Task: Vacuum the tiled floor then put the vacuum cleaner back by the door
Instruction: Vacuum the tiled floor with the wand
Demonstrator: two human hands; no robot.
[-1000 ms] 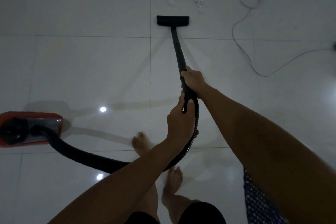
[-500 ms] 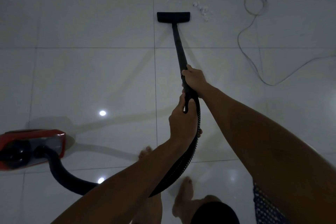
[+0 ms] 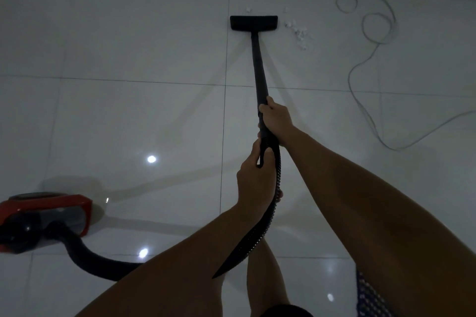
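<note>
Vacuuming step in progress. Right hand point(image 3: 277, 117) wraps the black wand point(image 3: 258, 64), fingers curled around it; left hand point(image 3: 253, 180) grips the handle just below, fingers closed around it where the ribbed hose point(image 3: 257, 237) joins. Floor nozzle point(image 3: 253, 22) sits flat on the tiled floor point(image 3: 116, 110), near the far wall. White debris point(image 3: 298, 32) lies just beside the nozzle's right end, plus 2 or so specks point(image 3: 248, 9) beyond it: not yet picked up. Red canister point(image 3: 43, 221) rests on the floor at lower left, hose attached. White power cord point(image 3: 368, 59) loops at right, well clear of the nozzle. Judgement: cleaning unfinished; return to the door not begun. Door not in view.
</note>
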